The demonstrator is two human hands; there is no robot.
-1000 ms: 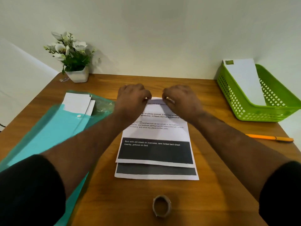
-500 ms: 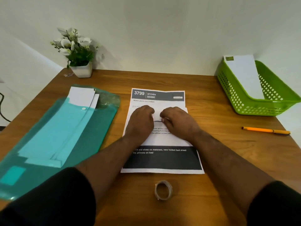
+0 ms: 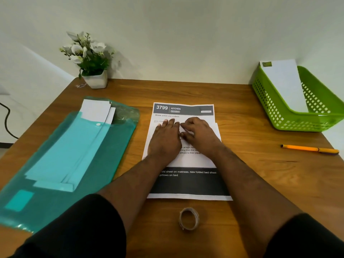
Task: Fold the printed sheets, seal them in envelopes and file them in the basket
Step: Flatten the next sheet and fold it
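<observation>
Both hands have slid a little farther up the page since half a second ago, and now lie flat side by side on the folded top sheet (image 3: 197,161), fingers stretched toward its upper edge. Left hand (image 3: 165,138) is spread palm down; right hand (image 3: 200,135) is flat too, its fingers angled in to meet the left. Neither pinches anything.

Two printed sheets show: the folded one under the hands, and a second sheet (image 3: 183,109) beneath it, its dark header reading "3799 KITCHEN" clear of the fingertips. Both sit at the middle of the wooden table (image 3: 260,174).

One green basket (image 3: 290,116) stands at the far right corner, one white envelope (image 3: 284,84) leaning inside it. One teal folder (image 3: 61,161) lies at the left with more envelopes (image 3: 96,110) poking from its top; their number I cannot tell. One orange pen (image 3: 309,149) lies right, near the table's edge. One tape roll (image 3: 189,218) stands near the front edge. One potted plant (image 3: 89,60) occupies the far left corner.

Bare wood lies between sheets and basket, and between sheets and pen.
</observation>
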